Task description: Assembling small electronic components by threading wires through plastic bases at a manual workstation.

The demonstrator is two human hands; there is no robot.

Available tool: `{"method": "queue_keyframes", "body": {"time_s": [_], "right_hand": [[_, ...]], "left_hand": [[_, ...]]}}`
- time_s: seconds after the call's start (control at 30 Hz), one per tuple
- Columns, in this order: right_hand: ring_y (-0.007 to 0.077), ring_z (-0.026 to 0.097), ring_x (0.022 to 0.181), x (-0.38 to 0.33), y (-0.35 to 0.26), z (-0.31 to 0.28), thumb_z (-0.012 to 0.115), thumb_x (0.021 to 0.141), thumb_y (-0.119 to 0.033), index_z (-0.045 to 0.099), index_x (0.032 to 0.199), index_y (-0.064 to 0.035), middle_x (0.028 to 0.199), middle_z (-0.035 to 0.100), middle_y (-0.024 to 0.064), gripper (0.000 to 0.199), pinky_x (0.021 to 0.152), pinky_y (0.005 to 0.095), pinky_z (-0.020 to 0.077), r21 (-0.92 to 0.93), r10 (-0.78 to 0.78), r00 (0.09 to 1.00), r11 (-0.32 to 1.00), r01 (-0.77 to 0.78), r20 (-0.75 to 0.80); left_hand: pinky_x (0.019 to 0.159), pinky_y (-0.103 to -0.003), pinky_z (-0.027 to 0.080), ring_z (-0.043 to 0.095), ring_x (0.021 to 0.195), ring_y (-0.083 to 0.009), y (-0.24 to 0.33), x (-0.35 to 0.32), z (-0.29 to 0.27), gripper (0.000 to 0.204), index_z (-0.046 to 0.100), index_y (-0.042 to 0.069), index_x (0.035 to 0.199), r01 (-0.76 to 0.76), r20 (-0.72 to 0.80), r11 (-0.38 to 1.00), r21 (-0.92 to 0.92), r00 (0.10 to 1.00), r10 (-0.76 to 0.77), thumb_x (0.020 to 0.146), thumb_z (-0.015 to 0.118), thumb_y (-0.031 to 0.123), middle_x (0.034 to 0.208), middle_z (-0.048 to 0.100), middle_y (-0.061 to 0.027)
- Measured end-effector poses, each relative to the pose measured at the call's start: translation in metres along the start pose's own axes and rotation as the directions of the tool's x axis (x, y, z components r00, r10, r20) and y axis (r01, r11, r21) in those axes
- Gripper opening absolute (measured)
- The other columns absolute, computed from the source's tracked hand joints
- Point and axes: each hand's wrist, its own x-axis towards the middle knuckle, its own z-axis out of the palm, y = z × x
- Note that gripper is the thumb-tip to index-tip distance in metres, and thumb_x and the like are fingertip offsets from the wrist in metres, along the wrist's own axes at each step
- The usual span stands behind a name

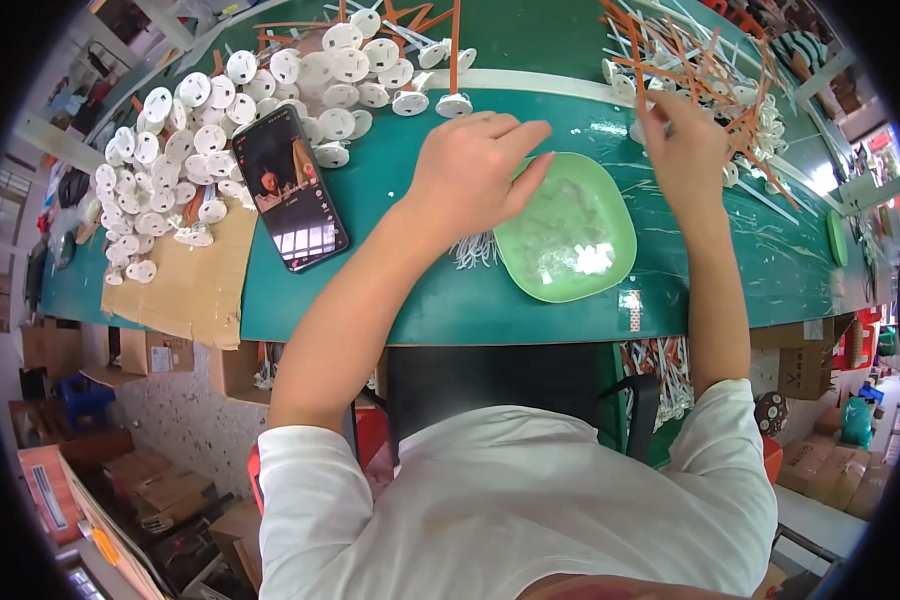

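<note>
Above the rim of a pale green bowl (625, 200), my left hand (470, 165) is held with its fingers curled and its thumb near the index finger. Whatever lies between those fingertips, if anything, is too small to make out. The bowl holds clear or whitish small stuff whose kind I cannot tell. Farther right, my right hand (685, 145) is closed at the fingertips on a thin orange strip (640, 65) at the near-left edge of a tangled pile of orange and white strips (715, 75) with white round discs.
Many white discs (210, 138) on strips are heaped at the left, partly over brown cardboard (185, 275). A phone (288, 190) playing a video leans beside them. White thin pieces (475, 252) lie left of the bowl. A chair (470, 380) stands at the table's near edge.
</note>
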Motion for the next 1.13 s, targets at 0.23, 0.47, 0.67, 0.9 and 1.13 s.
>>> {"method": "queue_keyframes", "body": {"time_s": [0.23,0.47,0.67,0.9,1.13], "right_hand": [[0.0148,0.065,0.089,-0.026,-0.064,-0.011,0.063,0.094,0.004,0.066,0.11,0.0057,0.105,0.066,0.0089,0.016,0.074,0.0242,0.0529,0.622,0.007,0.971,0.768,0.149,-0.241],[0.018,0.068,0.096,-0.028,-0.072,0.008,0.067,0.089,0.006,0.066,0.109,0.0043,0.109,0.066,0.012,0.02,0.082,0.0279,0.0577,0.74,-0.011,0.991,0.664,0.105,-0.13],[0.0183,0.072,0.09,-0.036,-0.071,0.002,0.071,0.088,0.002,0.067,0.11,0.0022,0.1,0.073,0.0113,0.023,0.084,0.0288,0.0593,0.713,-0.047,0.996,0.701,-0.019,0.072],[0.0182,0.073,0.09,-0.028,-0.07,0.002,0.065,0.093,0.002,0.06,0.125,0.0025,0.098,0.072,0.0138,0.032,0.081,0.0288,0.0602,0.906,0.135,0.935,0.238,-0.351,0.327],[0.0206,0.073,0.092,-0.037,-0.071,0.013,0.06,0.096,0.002,0.049,0.14,-0.0004,0.103,0.072,0.0163,0.046,0.079,0.029,0.0604,0.88,0.127,0.937,0.322,-0.35,0.326]], "left_hand": [[0.075,-0.036,0.057,0.071,0.083,-0.0304,0.025,0.004,0.012,0.059,0.052,0.007,0.141,0.123,0.035,0.805,-0.58,0.991,-0.127,0.087,0.073,0.017,0.108,0.071,-0.0177],[0.087,-0.036,0.055,0.069,0.1,-0.0176,0.024,-0.002,0.009,0.062,0.041,0.007,0.151,0.379,0.248,0.532,-0.758,0.921,-0.302,0.093,0.063,0.005,0.114,0.07,-0.0146],[0.085,-0.034,0.055,0.073,0.101,-0.0257,0.018,0.0,0.01,0.057,0.048,0.008,0.146,0.189,0.116,0.757,-0.626,0.982,-0.15,0.091,0.063,0.001,0.113,0.071,-0.0182],[0.08,-0.028,0.056,0.072,0.088,-0.0119,0.014,-0.003,0.007,0.04,0.063,0.006,0.133,0.415,0.231,0.582,-0.699,0.902,-0.366,0.094,0.066,0.005,0.103,0.075,-0.0089],[0.078,-0.022,0.052,0.068,0.086,-0.0091,0.017,-0.003,0.012,0.034,0.064,0.005,0.132,0.396,0.181,0.491,-0.776,0.885,-0.428,0.098,0.061,0.005,0.102,0.074,-0.006]]}}
